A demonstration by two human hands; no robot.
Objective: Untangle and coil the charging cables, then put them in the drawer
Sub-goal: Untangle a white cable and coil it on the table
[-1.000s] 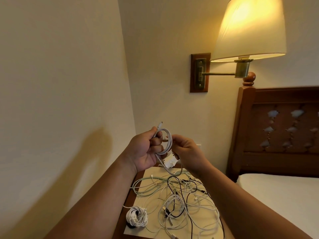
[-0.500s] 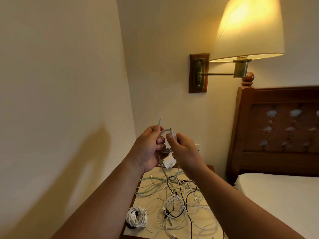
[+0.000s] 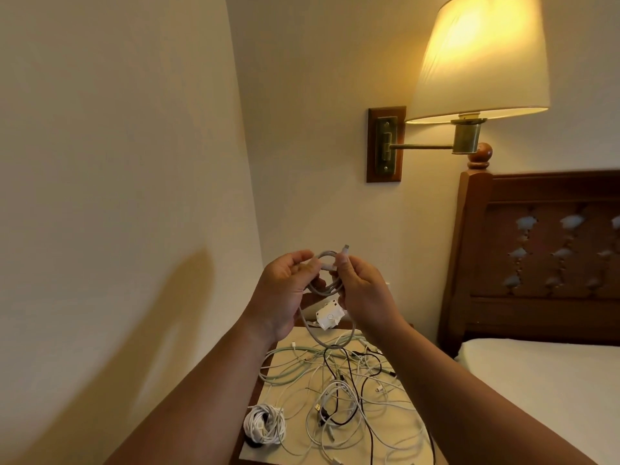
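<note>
pinched between left hand (image 3: 285, 292) and right hand (image 3: 364, 292): cable (image 3: 326, 254) coil, raised over tangle (image 3: 339, 387) at 6 o'clock on desk (image 3: 256, 384). light, limp, springy; likely to unwind if slackened. best gripped across all loops.

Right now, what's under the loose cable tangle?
A cream sheet lies under the tangle; the wooden nightstand edge shows beside it. Its top is covered; no drawer shows.

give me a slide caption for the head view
Left hand and right hand coil a white cable above the tangled cables, one finished coil beside them.
</note>
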